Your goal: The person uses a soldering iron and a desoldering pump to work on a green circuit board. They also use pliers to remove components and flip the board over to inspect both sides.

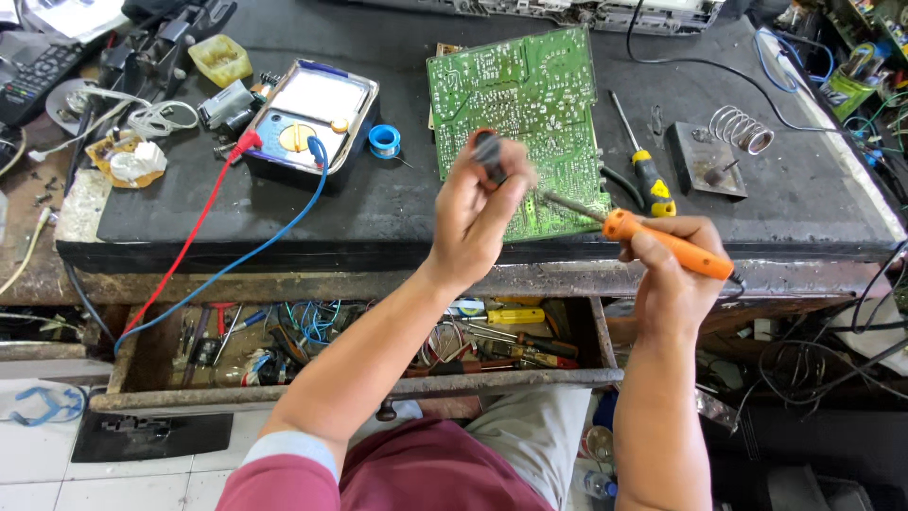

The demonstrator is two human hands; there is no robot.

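Observation:
My left hand (478, 213) is raised above the bench edge, fingers pinched on a small dark component (490, 156). My right hand (673, 270) grips the orange handle of a soldering iron (653, 237); its metal tip points left toward the component, over the lower part of a green circuit board (525, 104). The board lies solder side up on the black mat (397, 208).
A multimeter (307, 118) with red and blue leads sits left of the board, a blue solder spool (384, 140) beside it. A yellow-handled screwdriver (645, 161) and a coil iron stand (724, 147) lie to the right. An open drawer (359, 383) of tools is below.

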